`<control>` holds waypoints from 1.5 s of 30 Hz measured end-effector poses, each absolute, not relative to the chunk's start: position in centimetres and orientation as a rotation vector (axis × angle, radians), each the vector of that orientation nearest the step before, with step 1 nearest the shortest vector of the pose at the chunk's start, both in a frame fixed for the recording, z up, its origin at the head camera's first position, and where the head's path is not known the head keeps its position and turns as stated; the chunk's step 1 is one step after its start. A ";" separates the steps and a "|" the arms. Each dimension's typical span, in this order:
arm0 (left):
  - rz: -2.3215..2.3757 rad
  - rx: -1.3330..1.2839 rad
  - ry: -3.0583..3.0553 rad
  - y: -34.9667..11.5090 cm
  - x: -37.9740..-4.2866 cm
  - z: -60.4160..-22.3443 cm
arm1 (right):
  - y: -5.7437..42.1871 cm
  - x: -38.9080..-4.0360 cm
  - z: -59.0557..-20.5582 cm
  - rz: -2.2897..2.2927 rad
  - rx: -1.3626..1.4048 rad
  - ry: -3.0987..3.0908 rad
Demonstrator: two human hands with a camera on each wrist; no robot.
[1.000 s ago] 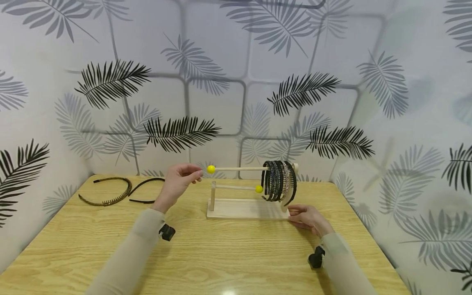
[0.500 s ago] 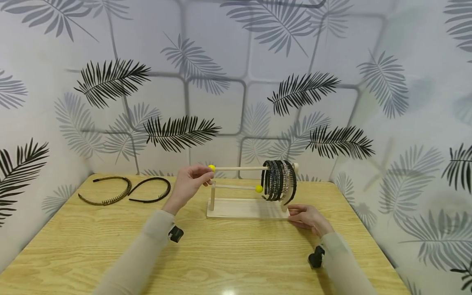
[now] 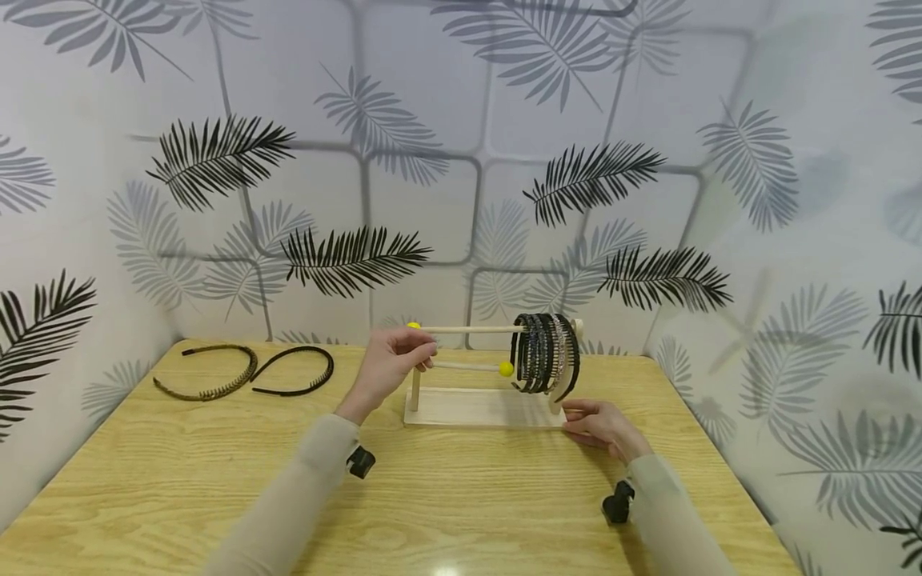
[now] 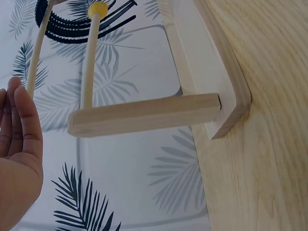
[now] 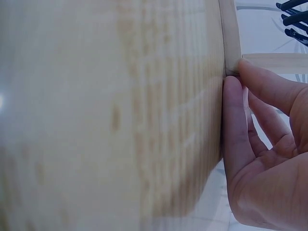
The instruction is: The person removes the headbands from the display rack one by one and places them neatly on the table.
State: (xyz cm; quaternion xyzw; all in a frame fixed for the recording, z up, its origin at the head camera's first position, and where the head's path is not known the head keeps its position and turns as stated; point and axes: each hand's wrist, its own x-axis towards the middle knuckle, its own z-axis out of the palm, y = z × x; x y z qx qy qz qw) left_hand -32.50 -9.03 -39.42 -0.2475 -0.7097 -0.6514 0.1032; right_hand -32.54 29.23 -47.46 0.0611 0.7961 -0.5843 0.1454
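A wooden headband stand holds several headbands, dark and patterned, bunched at the right end of its upper rod. My left hand is at the stand's left end, overlapping its left post and close below the rod's yellow ball. In the left wrist view, the left hand has loosely bent fingers beside a rod and holds nothing visible. My right hand is at the base's right front corner. The right wrist view has the right hand pinching that corner with thumb and index finger.
Two loose headbands lie at the table's left back: a brownish toothed headband and a black headband. The lower rod carries a yellow ball on its right end. A leaf-patterned backdrop rises behind the wood-grain table.
My left hand has moved right, from left of the upper rod's yellow ball to in front of the stand's left end, uncovering the black headband. The right hand stays at the base corner.
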 end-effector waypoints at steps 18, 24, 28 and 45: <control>-1.986 -0.697 -2.133 -6.6 -32.0 -40.1 | 29.3 -32.3 -47.7 -1.684 0.214 2.306; -2.070 -0.649 -2.050 -5.7 -31.3 -39.6 | 29.3 -32.2 -47.7 -1.672 0.209 2.319; -2.105 -0.611 -2.011 -4.9 -32.3 -40.7 | 29.3 -32.3 -47.7 -1.676 0.209 2.316; -2.199 -0.555 -2.066 -0.6 -32.2 -42.3 | 29.3 -32.8 -47.7 -1.705 0.205 2.282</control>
